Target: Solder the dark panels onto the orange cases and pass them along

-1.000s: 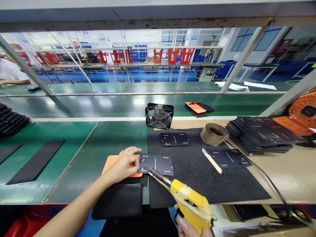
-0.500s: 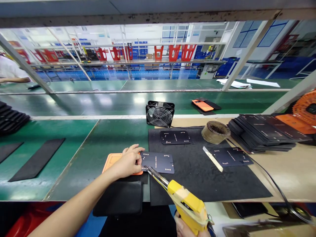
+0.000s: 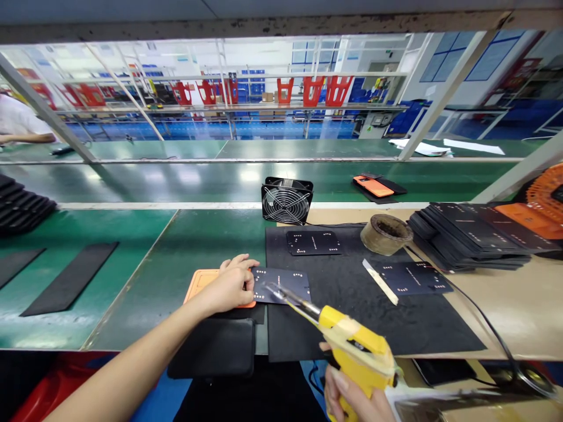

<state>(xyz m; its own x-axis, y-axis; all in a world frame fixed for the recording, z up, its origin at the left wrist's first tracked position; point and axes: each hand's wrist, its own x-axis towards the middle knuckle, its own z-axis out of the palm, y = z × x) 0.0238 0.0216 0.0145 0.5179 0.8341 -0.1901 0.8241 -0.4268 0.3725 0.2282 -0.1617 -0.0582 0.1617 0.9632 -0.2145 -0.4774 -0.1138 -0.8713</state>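
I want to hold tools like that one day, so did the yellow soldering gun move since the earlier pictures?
Yes. The yellow soldering gun moved to the right: its tip now reaches farther in over the black circuit board instead of sitting near the board's left edge.

A factory room stretches beyond a grey metal beam and slanted pale struts, with long green-topped desks running across it and shining under bright overhead light. Farther off, red plastic racks stand in a row along a metal shelf above a blue floor. On the right, a white wall holds tall blue-framed windows.
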